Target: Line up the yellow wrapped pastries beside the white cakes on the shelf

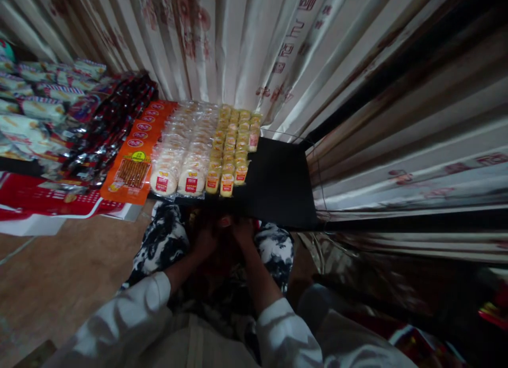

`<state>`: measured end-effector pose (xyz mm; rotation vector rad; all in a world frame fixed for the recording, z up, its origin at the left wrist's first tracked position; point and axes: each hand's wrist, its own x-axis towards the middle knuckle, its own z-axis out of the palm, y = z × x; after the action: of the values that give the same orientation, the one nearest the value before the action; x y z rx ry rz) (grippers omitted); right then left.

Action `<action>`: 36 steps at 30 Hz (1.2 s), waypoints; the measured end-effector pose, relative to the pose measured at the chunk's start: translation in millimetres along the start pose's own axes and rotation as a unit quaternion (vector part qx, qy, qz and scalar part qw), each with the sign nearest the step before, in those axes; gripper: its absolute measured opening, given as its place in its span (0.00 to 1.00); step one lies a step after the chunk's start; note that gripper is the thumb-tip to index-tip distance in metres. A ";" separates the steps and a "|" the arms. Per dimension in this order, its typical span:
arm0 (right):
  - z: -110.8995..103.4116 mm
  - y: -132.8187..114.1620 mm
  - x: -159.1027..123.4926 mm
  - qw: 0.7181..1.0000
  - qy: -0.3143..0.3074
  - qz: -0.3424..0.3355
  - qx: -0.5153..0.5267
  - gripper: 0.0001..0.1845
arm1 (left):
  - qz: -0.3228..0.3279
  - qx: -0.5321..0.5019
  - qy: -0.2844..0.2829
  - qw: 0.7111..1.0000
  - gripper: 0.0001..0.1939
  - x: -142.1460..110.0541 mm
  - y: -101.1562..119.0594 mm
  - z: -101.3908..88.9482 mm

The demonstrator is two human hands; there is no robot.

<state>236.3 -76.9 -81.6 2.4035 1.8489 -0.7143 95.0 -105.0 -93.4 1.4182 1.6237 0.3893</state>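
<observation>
the left hand [207, 240] and right hand [242, 230] sit close together between patterned trouser legs [274, 251], too dim to tell their grip; beyond, yellow packets [227, 180] lie in rows on the black tabletop [278, 183], before a pleated curtain [246, 45].

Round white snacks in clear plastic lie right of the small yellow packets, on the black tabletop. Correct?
Side's wrong: in the head view, the round white snacks in clear plastic lie left of the small yellow packets, on the black tabletop.
</observation>
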 end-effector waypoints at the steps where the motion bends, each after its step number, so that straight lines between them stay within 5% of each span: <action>1: -1.3 1.6 -1.9 0.999 0.018 0.008 0.035 0.17 | 0.018 -0.007 0.029 0.999 0.24 -1.8 3.1 -1.5; 4: -4.4 7.2 -9.4 0.980 0.065 0.010 0.190 0.15 | 0.062 -0.042 0.097 0.992 0.22 -7.9 13.0 -7.1; 11: -2.9 16.3 -34.0 0.894 0.068 -0.011 0.442 0.15 | 0.072 -0.138 0.133 0.979 0.17 -23.9 27.6 -22.3; 14: -5.4 18.4 -45.3 0.893 0.047 -0.041 0.447 0.19 | 0.097 -0.133 0.148 0.975 0.15 -31.1 32.0 -29.5; 18: -22.2 16.6 -63.3 0.927 0.011 -0.103 0.361 0.17 | 0.176 -0.111 0.139 0.968 0.15 -42.6 40.6 -38.5; 22: -48.9 6.3 -80.5 0.949 0.050 -0.157 0.269 0.17 | 0.248 -0.086 0.116 0.958 0.15 -53.4 54.1 -47.9; 30: -87.6 -7.1 -90.8 0.889 0.024 -0.181 0.420 0.18 | 0.335 -0.072 0.113 0.933 0.24 -51.5 94.2 -66.1; 36: -115.7 -4.5 -78.0 0.858 0.084 -0.155 0.482 0.19 | 0.324 -0.093 0.115 0.934 0.21 -46.1 137.6 -75.1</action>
<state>256.4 -112.7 51.8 2.7061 2.3605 -1.9089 116.7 -83.1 67.1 1.7865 1.2071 1.0940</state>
